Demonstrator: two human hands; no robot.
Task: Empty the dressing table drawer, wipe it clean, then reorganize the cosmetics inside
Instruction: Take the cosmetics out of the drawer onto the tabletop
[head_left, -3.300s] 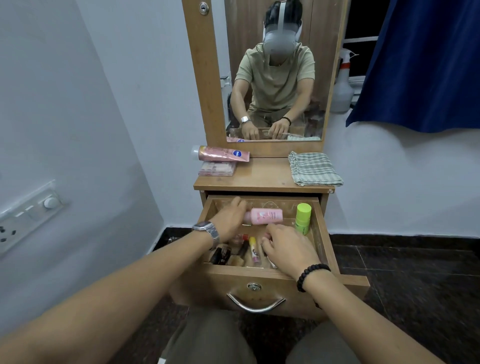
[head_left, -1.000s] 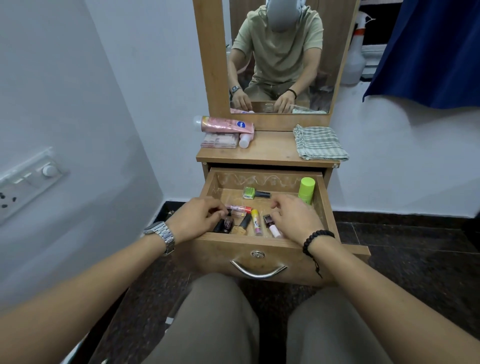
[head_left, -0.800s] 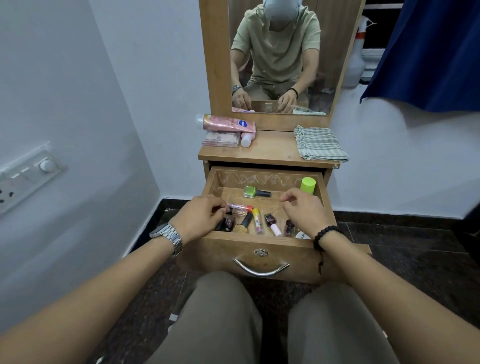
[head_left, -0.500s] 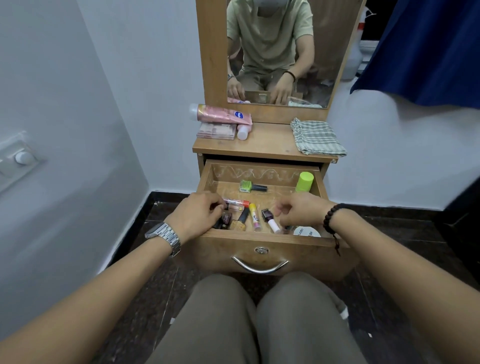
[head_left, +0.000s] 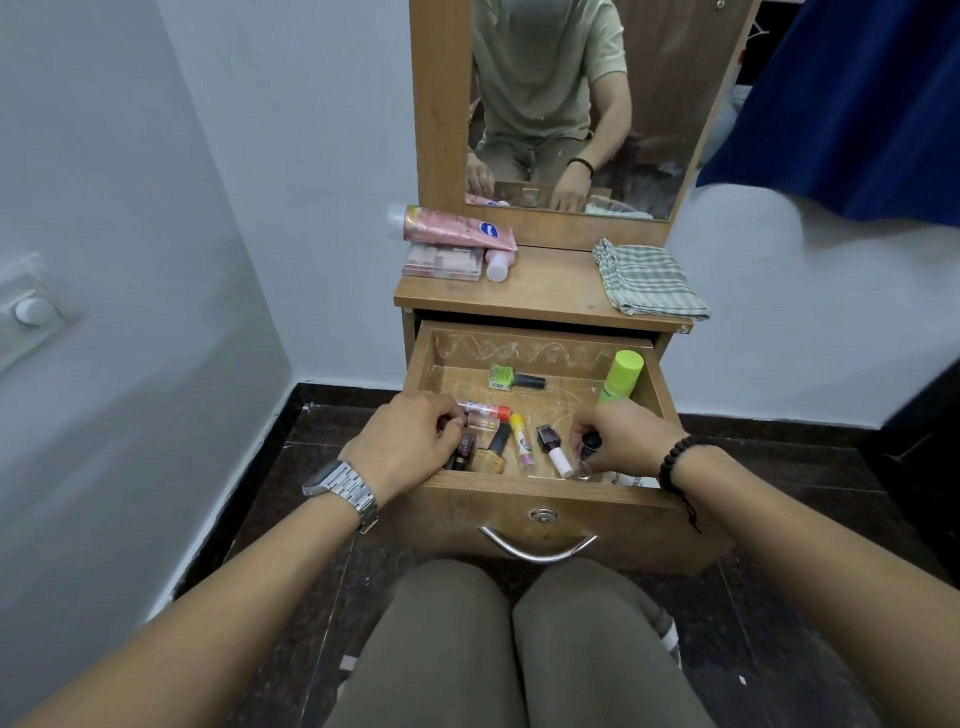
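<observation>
Both your hands down in the open drawer (head_left: 545, 501), among the cosmetics.

Your left hand (head_left: 410, 441) is curled around small tubes at the front-left corner (grip unclear); nail polish bottles (head_left: 496, 449) lie mid-drawer; your right hand (head_left: 626, 441) pinches a small black-capped bottle (head_left: 587, 454) front-right. A green bottle (head_left: 618, 376) stands rear-right.

A single head-worn wide-angle camera is looking forward and down from a seated person, taking in both forearms and knees at the bottom of frame. It is facing the open drawer (head_left: 535, 499) at close range, with the table (head_left: 550, 291) just beyond and the mirror (head_left: 576, 104) above reflecting the wearer's torso. Walls are bending at both edges.
</observation>
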